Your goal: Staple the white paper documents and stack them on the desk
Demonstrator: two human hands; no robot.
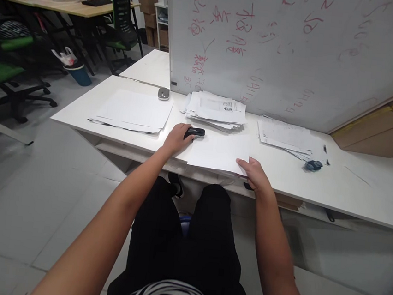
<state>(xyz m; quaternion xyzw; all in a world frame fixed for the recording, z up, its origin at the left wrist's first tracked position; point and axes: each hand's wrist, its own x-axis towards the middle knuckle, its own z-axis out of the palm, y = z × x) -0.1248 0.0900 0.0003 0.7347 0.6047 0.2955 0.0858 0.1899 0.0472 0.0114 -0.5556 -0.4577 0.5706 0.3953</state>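
My left hand (177, 138) is closed around a black stapler (196, 132) at the left end of a white paper sheet (216, 154). The sheet lies partly over the front edge of the white desk. Its right end is pinched by my right hand (254, 172), thumb on top and the other fingers underneath. Whether it is one sheet or several, I cannot tell. Just behind the stapler is a thick paper stack (217, 110) with a small printed picture on top. Another paper pile (132, 111) is left of my left hand.
A third paper pile (284, 136) lies at the right, with a dark crumpled item (313, 165) beside it. A small grey-topped box (163, 94) sits near the whiteboard (289, 54) behind the desk (345, 194). Cardboard boxes (372, 127) stand at the far right.
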